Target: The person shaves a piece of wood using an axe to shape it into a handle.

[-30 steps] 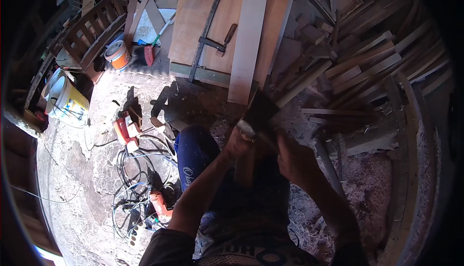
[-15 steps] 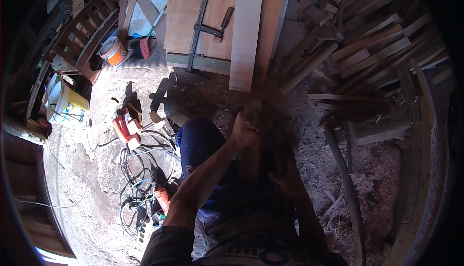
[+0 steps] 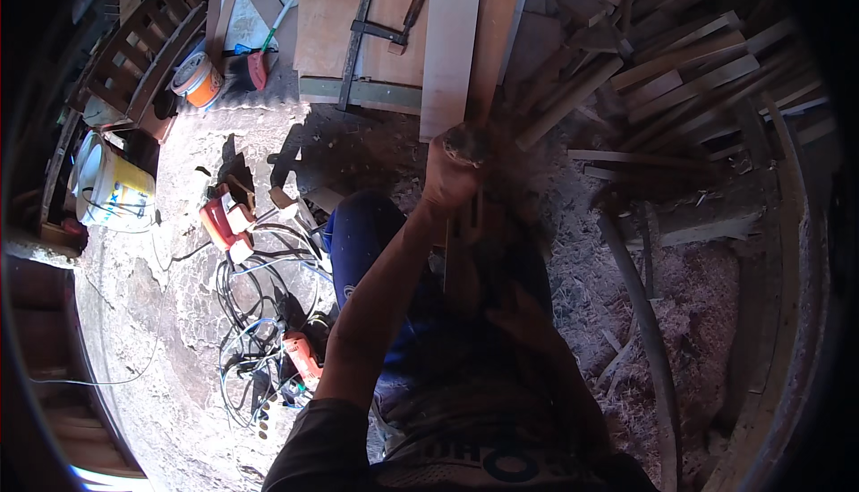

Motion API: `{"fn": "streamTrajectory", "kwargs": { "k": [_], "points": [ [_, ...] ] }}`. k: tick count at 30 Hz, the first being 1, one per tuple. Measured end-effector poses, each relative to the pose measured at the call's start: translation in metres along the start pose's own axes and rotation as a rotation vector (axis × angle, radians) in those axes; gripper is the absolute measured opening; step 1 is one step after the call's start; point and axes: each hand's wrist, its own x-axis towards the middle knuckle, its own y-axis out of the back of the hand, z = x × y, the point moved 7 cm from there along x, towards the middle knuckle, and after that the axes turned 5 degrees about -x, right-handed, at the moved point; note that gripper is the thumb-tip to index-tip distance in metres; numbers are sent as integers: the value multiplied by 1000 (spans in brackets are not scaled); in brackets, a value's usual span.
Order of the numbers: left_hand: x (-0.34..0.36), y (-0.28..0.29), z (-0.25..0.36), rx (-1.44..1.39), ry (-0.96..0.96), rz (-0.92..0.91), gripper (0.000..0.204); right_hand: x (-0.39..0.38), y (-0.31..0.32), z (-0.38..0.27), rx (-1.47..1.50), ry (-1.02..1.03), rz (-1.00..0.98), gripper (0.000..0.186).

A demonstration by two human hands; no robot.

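My left hand (image 3: 450, 179) is closed around something with a rounded, mottled end (image 3: 465, 145); shadow and blur hide what kind of thing it is. It is raised in front of my knees, by the lower end of a long pale board (image 3: 450, 54). Below it, between my legs, a brown wooden piece (image 3: 461, 273) stands in shadow, with what look like slots near its top. My right hand (image 3: 523, 320) lies low beside that piece, over my right thigh. Darkness covers its fingers, so their grip does not show.
A bar clamp (image 3: 386, 34) rests on a wide wooden panel (image 3: 327, 31). At left are a red power tool (image 3: 224, 224), an orange power tool (image 3: 301, 358), tangled cables (image 3: 237, 313), an orange bucket (image 3: 197, 80) and a white bucket (image 3: 121, 192). Timber offcuts (image 3: 680, 89) pile up at right.
My left hand has risen away from my lap, carrying the round-ended thing toward the board. The wooden piece between my legs now shows more. My right hand has shifted only slightly.
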Motion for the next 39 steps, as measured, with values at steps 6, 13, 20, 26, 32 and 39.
{"fn": "streamTrajectory", "kwargs": {
  "k": [6, 13, 20, 26, 32, 39],
  "points": [
    [-3, -3, -15, 25, 40, 2, 19, 0, -1, -1, 15, -37, -50, 71],
    [-2, -3, -25, 60, 49, -21, 19, -2, -2, 2, 69, -114, -66, 80],
    [-2, -5, -24, 54, 30, -28, 17, -4, 3, -1, 16, -121, -45, 78],
    [4, 11, -38, 101, 28, 139, 9, -1, 1, 2, 38, -112, -52, 78],
    [-1, 7, -28, 2, 70, -22, 6, 2, 1, 7, 35, -40, -16, 63],
    [-10, 2, -36, 70, 20, 130, 11, 2, 1, 17, 61, -51, -36, 63]
  ]
}}
